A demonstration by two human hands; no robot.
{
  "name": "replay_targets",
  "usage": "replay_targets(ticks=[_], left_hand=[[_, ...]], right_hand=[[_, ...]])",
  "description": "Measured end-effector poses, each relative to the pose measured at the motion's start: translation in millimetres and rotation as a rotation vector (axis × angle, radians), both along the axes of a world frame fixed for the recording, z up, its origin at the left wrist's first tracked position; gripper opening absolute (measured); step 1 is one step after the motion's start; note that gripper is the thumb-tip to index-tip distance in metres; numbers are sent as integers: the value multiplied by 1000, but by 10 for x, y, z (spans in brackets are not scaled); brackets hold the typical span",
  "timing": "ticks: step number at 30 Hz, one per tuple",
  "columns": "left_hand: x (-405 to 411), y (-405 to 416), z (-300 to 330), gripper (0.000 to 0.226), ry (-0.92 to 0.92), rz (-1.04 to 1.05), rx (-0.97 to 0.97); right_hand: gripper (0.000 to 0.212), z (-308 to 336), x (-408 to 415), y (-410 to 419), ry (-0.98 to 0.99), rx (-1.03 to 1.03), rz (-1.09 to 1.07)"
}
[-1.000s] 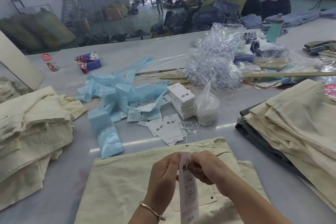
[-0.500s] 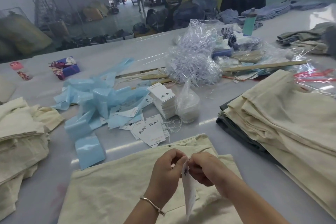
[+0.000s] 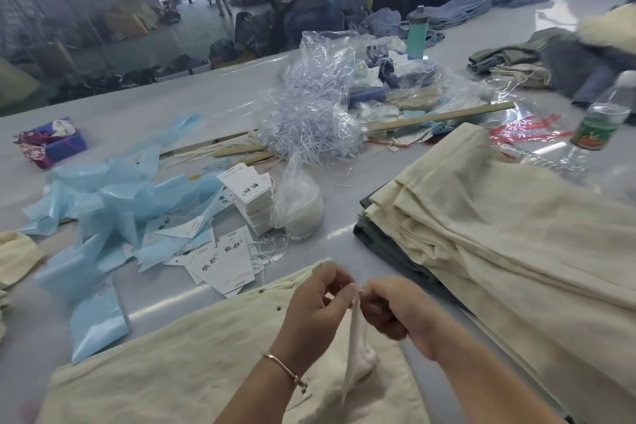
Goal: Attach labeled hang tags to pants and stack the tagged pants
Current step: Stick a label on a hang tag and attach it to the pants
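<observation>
Cream pants (image 3: 172, 361) lie flat on the table in front of me. Above them my left hand (image 3: 316, 303) and my right hand (image 3: 392, 310) meet fingertip to fingertip, both pinching the top of a white hang tag (image 3: 354, 348) that hangs edge-on below them. Whether a string is between the fingers is too small to tell. A stack of white hang tags (image 3: 251, 200) stands at mid-table, with loose printed tags (image 3: 223, 262) and thin strings in front of it. A tall pile of cream pants (image 3: 499, 234) lies to the right.
Blue plastic sleeves (image 3: 113, 203) are scattered at left. A clear bag of shredded plastic (image 3: 309, 120), a small clear bag (image 3: 299, 203), a wooden ruler (image 3: 440, 117) and a water bottle (image 3: 599, 124) sit behind. More cream cloth (image 3: 17, 255) shows at the left edge.
My view swung right and came closer to the table. The tag turned from face-on to edge-on, and both hands rose slightly while still pinching its top.
</observation>
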State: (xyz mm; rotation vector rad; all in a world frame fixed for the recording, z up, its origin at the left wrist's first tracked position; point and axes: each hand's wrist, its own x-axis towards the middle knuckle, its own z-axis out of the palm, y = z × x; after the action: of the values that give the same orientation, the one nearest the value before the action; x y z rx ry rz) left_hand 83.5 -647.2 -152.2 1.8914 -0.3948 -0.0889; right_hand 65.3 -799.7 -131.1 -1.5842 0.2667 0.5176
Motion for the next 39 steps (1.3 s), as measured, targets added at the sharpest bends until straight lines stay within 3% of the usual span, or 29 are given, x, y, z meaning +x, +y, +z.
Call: replay_targets(ticks=[3, 4, 7, 12, 16, 18, 21, 25, 27, 33, 36, 39], left_hand=[[162, -110, 74, 20, -100, 70, 113], [216, -141, 113, 21, -118, 96, 110], [340, -216, 236, 18, -153, 120, 52], [374, -206, 331, 14, -166, 112, -54], [435, -61, 164, 11, -108, 184, -46], [497, 48, -4, 10, -82, 222, 35], [578, 219, -327, 6, -63, 266, 324], [649, 316, -702, 18, 32, 159, 580], [687, 306, -811, 22, 9, 85, 677], [813, 283, -882, 12, -87, 40, 740], [832, 299, -863, 8, -6, 109, 585], [804, 286, -837, 5, 130, 212, 391]], right_hand=[[31, 44, 91, -225, -276, -427, -122], [41, 71, 113, -291, -389, -484, -182], [48, 121, 147, -399, -638, -359, -247], [7, 128, 285, -269, -601, -78, -103], [13, 37, 407, -178, -621, -105, -180], [13, 16, 519, -184, -664, -245, -305], [6, 81, 688, -228, -781, -472, -449], [4, 111, 844, -173, -1021, -645, -450], [4, -39, 874, -70, -994, -642, -327], [10, -868, 699, 268, -524, -690, 88], [12, -1096, 601, 374, -453, -703, 49], [19, -1156, 605, 489, -503, -848, -35]])
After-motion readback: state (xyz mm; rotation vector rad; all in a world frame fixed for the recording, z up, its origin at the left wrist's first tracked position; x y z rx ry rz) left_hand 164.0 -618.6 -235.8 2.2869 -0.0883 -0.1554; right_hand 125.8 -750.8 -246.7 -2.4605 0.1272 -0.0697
